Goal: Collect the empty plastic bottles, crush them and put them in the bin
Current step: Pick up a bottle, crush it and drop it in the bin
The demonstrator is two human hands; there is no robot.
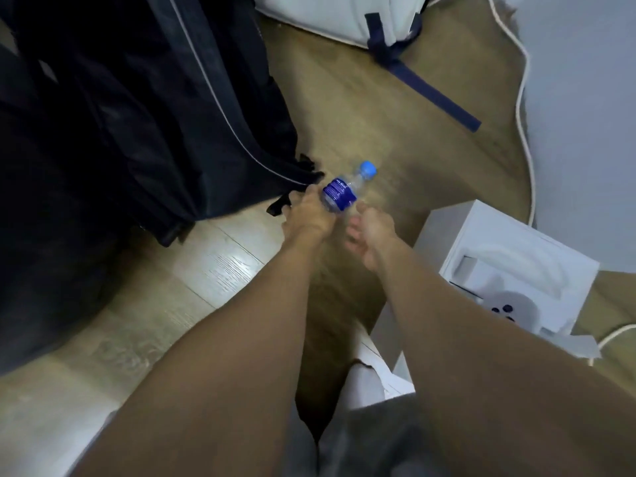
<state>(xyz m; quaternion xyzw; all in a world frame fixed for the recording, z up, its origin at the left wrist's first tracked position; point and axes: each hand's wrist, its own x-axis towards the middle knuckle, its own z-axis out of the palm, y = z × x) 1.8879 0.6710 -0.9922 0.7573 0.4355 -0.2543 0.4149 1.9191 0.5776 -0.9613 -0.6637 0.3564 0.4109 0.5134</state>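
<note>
A clear plastic bottle (344, 191) with a dark blue label and a light blue cap is held above the wooden floor, its cap pointing up and to the right. My left hand (309, 215) grips its lower end. My right hand (368, 235) is just to the right of the bottle, fingers spread loosely; the frame is blurred and I cannot tell if it touches the bottle. No bin is in view.
A large black bag (137, 115) fills the left side. A white open box (509, 270) with molded packaging stands at right. A white bag with dark blue straps (344, 15) lies at the top. A white cable (523, 98) runs along the right wall.
</note>
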